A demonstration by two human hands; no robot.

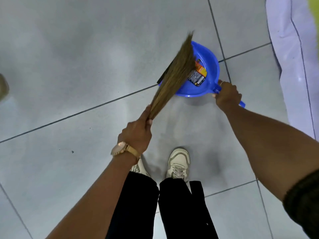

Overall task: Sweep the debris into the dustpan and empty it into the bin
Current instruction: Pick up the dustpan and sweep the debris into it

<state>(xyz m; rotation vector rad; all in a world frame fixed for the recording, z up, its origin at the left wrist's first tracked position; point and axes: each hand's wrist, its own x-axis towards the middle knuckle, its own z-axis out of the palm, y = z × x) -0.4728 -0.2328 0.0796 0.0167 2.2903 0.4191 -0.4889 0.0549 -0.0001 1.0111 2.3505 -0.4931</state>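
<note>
Here I log one head view, looking down at a grey tiled floor [69,66] with dark grout lines. The left hand [136,133] is clenched around the bound end of a grass broom [174,73]; a gold-toned watch [120,148] sits on that wrist. The broom's bristles fan up and to the right, lying across the left side of a blue dustpan [211,80] and hiding part of its black front lip [164,73]. The right hand [227,96] grips the dustpan's handle [242,104], whose blue tip shows past the knuckles; I note a thin ring on one finger. The dustpan rests on the floor ahead of the person's white shoes [178,163]. Inside it lies a crumpled wrapper [197,75], orange and dark with printed text, just beside the bristles. A pale cloth-like surface [293,49] runs along the right edge. I cannot see any bin.
</note>
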